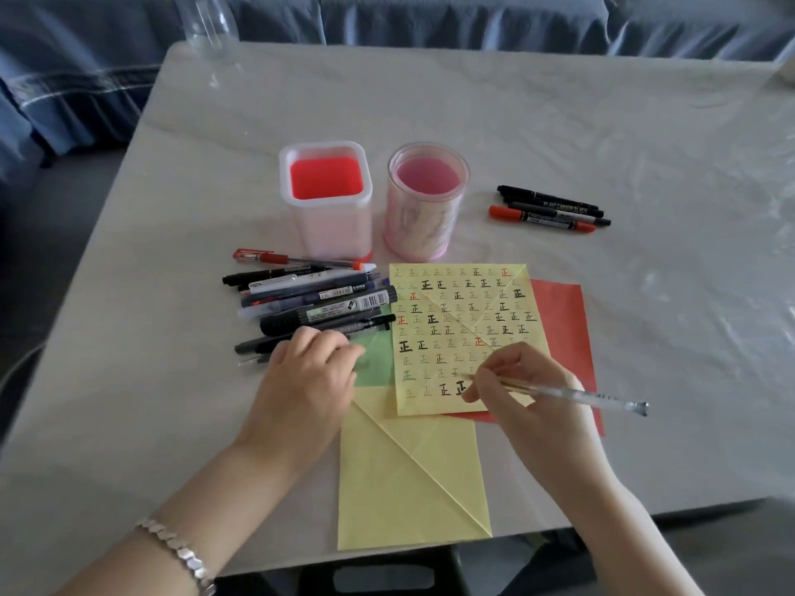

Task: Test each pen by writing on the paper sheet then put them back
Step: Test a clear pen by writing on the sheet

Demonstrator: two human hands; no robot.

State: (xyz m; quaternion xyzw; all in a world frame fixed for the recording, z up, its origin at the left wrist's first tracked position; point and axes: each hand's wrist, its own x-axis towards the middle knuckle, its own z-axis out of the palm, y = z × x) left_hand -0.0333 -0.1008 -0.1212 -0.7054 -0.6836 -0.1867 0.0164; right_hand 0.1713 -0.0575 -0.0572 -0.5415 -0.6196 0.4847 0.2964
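Pale marble-patterned table [559, 122] fills most of what we see, with a blue-draped sofa [430, 19] behind it. We take the yellow paper sheet [456, 320] as our landmark: it lies near the front of the table, covered in rows of small written characters in black, grey and red.

The right hand [529, 393] rests on the sheet's lower right corner. Its thumb and curled fingers pinch a clear pen [572, 393], whose tip touches the sheet in the lower rows while its cap end points away to the right.

The left hand [305, 376] lies just left of the sheet, fingers curled and close together, on the near edge of a pile of pens [314, 303]. We cannot tell whether it grips any of them.

Behind the sheet stand a square holder [327, 200] with a red floor and a round holder [426, 200] with a pink one, side by side. Behind the sheet and to the right lie three markers [550, 208], touching one another.

A red sheet [563, 320] shows from under the landmark's right edge, a green sheet [378, 363] from under its left edge, and a second yellow sheet [400, 475] reaches from under its lower edge to the table's front
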